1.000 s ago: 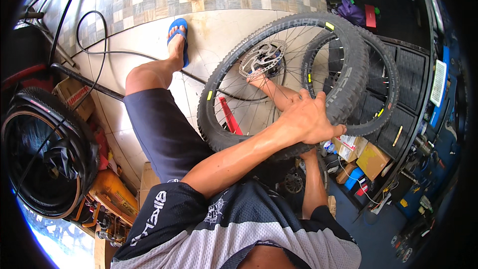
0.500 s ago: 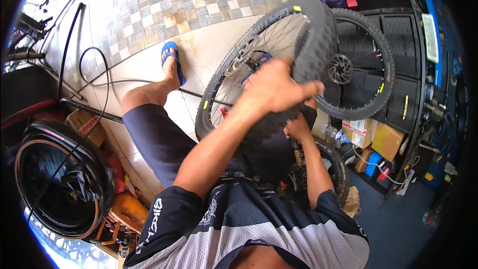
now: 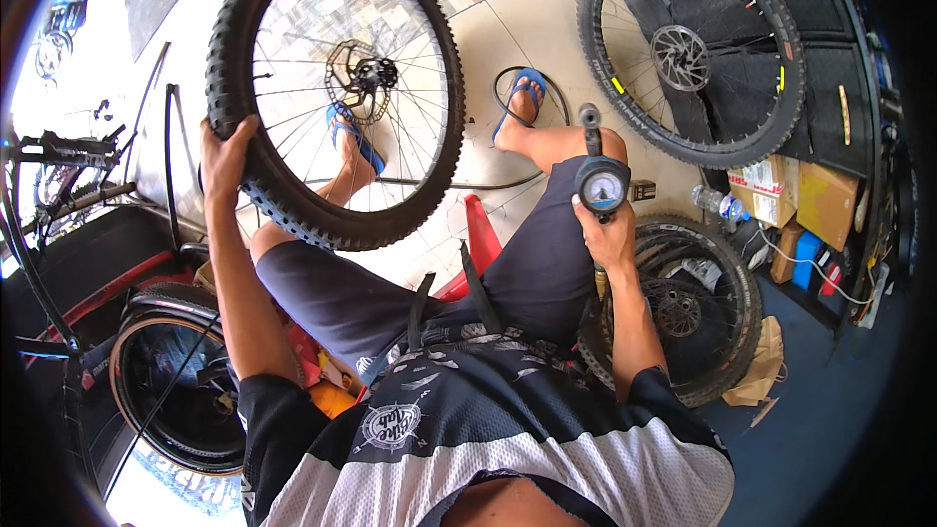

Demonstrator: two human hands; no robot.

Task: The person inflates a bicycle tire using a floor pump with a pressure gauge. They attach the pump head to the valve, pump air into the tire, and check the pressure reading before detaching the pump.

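Below the pressure gauge (image 3: 602,189), I'm seeing the right hand (image 3: 610,236) gripping it; left of the gauge, the left hand (image 3: 226,161) is clasping a bicycle wheel (image 3: 374,76), newly swung leftward, leaving both apart; beyond the gauge, another wheel (image 3: 680,59) is standing.

Lettered in white inside a compass-like emblem (image 3: 390,425) on the front of the black-and-white jersey (image 3: 566,468); lettered again, partly in view, on its left sleeve (image 3: 278,429). Printed in red on the cardboard box (image 3: 764,185) by the lower edge of the black shelving (image 3: 820,127). Marked too finely to read on the round gauge (image 3: 602,188).
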